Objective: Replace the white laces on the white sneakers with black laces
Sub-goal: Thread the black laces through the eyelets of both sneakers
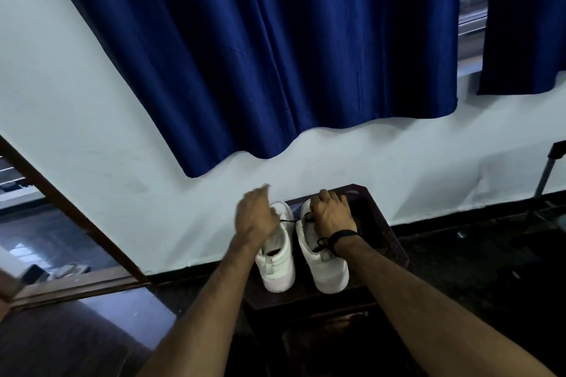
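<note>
From the head view, two white sneakers sit side by side on a small dark table [386, 223], toes toward the white wall [92, 101]. A blue curtain [260, 55] hangs above them.

The left sneaker [277, 257] has no white lace that I can see. The right sneaker [324, 266] is the one being worked on. A thin black lace [288, 220] runs across the gap between the two shoes, from the left hand to the front of the right shoe.

The left hand [255, 217] is lifted over the left shoe. Its fingers are bunched, and it looks like they pinch the lace end and pull it sideways, but the hand is blurry, so I cannot be sure. The right hand [329, 214] is curled over the front of the right shoe and holds it down. It may hold some lace too; I cannot tell.

I think the step now is threading the black lace through the right shoe's holes. Next, the lace needs pulling snug, then its tip must be poked into the next hole up. That takes a steady shoe and a tight pinch near the tip.
</note>
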Demonstrator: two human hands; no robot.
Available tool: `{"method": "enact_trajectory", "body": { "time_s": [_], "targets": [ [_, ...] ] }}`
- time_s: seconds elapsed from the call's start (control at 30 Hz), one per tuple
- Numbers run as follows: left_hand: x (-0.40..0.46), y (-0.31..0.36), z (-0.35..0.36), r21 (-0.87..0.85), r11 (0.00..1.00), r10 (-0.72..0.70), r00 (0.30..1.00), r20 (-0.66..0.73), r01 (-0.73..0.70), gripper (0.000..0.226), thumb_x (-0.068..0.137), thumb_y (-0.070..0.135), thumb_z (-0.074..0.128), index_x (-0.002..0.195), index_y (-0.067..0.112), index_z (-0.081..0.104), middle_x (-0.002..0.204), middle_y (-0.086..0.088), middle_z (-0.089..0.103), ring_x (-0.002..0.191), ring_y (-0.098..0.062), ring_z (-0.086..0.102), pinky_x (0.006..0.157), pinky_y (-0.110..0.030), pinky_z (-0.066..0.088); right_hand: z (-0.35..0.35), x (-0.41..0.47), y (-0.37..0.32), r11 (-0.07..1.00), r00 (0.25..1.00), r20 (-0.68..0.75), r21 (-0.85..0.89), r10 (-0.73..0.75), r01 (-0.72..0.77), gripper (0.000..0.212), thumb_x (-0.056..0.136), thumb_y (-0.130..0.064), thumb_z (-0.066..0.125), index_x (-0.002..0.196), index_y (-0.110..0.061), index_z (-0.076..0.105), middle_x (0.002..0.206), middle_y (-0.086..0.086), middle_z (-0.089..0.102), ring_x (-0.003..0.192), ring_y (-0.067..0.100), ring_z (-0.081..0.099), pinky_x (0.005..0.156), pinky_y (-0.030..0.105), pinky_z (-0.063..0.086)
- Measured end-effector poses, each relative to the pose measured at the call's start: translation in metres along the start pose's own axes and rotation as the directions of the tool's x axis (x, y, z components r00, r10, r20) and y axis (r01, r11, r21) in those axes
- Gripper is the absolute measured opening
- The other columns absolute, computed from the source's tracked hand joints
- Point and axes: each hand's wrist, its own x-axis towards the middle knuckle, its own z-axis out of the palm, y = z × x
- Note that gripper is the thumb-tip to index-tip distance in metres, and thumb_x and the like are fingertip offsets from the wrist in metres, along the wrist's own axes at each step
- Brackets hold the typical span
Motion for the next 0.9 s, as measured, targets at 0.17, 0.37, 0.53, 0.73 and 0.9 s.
{"method": "enact_trajectory", "body": {
  "time_s": [0.17,0.37,0.53,0.73,0.9],
  "targets": [
    [-0.01,0.023,0.029,-0.007,0.988,0.152,0.947,0.283,-0.156,0.026,0.087,0.023,0.049,0.104,0.022,0.069,0.114,-0.009,0.068,0.111,-0.031,0.061,0.088,-0.039,0.051,0.004,-0.003,0.006,0.976,0.992,0.012,0.177,0.123,-0.124,0.036,0.085,-0.019,0.051,0.12,-0.015,0.054,0.124,0.006,0.057,0.118,0.028,0.046,0.093,0.039,0.039],
    [-0.014,0.027,0.032,-0.013,0.996,0.092,0.996,-0.011,-0.092,0.022,0.094,0.018,0.047,0.093,0.01,0.068,0.102,-0.013,0.068,0.101,-0.033,0.062,0.082,-0.038,0.046,0.006,-0.007,0.009,0.92,0.97,0.003,0.317,0.242,-0.23,0.036,0.078,-0.022,0.057,0.114,-0.02,0.055,0.119,0.003,0.058,0.113,0.025,0.052,0.09,0.037,0.041],
    [-0.017,0.025,0.043,0.014,1.0,-0.013,0.989,-0.149,0.015,0.023,0.078,0.023,0.043,0.075,0.017,0.065,0.079,-0.005,0.069,0.082,-0.029,0.065,0.081,-0.035,0.048,0.002,-0.011,0.01,0.874,0.95,0.034,0.384,0.309,-0.298,0.037,0.082,-0.013,0.056,0.119,-0.02,0.052,0.126,0.001,0.051,0.107,0.026,0.059,0.075,0.036,0.048],
    [-0.02,0.028,0.048,0.025,0.995,-0.095,0.983,-0.155,0.101,0.027,0.083,0.024,0.046,0.087,0.016,0.072,0.092,-0.005,0.071,0.094,-0.026,0.062,0.098,-0.037,0.041,-0.003,-0.016,0.008,0.832,0.918,0.12,0.391,0.377,-0.393,0.033,0.087,-0.027,0.058,0.118,-0.021,0.053,0.121,0.004,0.059,0.109,0.029,0.06,0.082,0.037,0.048],
    [-0.016,0.018,0.041,-0.172,0.983,-0.091,0.988,-0.125,0.068,0.019,0.075,0.014,0.059,0.081,0.019,0.076,0.09,-0.005,0.073,0.091,-0.029,0.063,0.084,-0.035,0.049,-0.011,-0.009,0.015,0.764,0.897,0.241,0.47,0.371,-0.443,0.032,0.09,-0.035,0.053,0.116,-0.019,0.064,0.124,0.009,0.06,0.115,0.03,0.057,0.091,0.036,0.048]
  ]
}}
